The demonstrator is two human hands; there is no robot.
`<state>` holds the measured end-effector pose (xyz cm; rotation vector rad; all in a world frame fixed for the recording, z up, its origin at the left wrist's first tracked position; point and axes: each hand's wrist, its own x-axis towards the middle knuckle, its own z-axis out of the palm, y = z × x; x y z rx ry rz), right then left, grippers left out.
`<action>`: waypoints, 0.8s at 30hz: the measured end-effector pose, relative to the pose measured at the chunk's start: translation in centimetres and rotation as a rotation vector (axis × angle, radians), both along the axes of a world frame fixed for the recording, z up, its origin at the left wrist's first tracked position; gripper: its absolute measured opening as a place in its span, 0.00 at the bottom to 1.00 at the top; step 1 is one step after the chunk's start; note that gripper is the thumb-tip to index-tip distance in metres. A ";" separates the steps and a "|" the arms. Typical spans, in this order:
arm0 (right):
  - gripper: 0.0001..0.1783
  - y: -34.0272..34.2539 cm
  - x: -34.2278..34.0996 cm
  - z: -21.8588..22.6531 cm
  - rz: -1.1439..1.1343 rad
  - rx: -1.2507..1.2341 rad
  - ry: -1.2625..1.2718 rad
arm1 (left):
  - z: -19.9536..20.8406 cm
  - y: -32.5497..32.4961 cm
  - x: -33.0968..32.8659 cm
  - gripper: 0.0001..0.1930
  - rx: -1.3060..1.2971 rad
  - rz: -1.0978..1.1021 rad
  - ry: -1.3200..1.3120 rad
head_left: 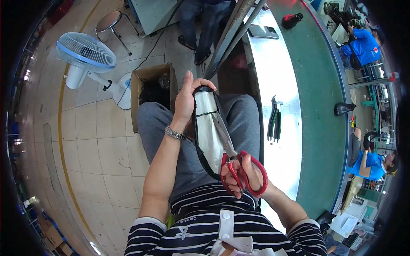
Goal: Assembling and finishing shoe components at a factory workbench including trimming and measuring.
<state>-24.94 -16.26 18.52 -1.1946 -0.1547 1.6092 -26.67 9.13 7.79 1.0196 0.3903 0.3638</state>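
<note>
Over my lap lies a long black-rimmed piece [206, 141] with a pale silvery inner face. A thin dark band crosses its far part; its exact kind is unclear. My left hand [188, 100] grips its far end, fingers curled over the black rim and thumb pointing up. In my right hand [247, 177] is a pair of scissors [228, 145] with big red handles, fingers wrapped through the loops. Its blades point away from me across the pale face, their tips just short of the dark band. The piece's near end is partly hidden behind the scissors and right hand.
On the shiny metal bench [284, 170] to my right lie green-handled pliers [274, 121] and a phone [263, 31]. Beyond runs a green belt [320, 128] with dark saddle-like pieces. A cardboard box [133, 94], a fan [86, 51] and a stool [109, 20] stand left; someone's legs [200, 25] are ahead.
</note>
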 end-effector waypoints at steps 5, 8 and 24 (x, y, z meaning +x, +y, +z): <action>0.34 0.1 -0.4 -2.7 0.017 0.043 -0.125 | -0.6 0.9 0.1 0.36 -0.035 -0.057 -0.040; 0.31 -0.1 -0.9 -2.9 0.056 -0.111 -0.313 | -0.8 0.3 0.0 0.34 0.103 0.118 -0.005; 0.20 -15.0 6.1 -6.8 -0.279 -0.949 -1.495 | 4.7 -5.7 -6.0 0.04 1.602 0.622 0.173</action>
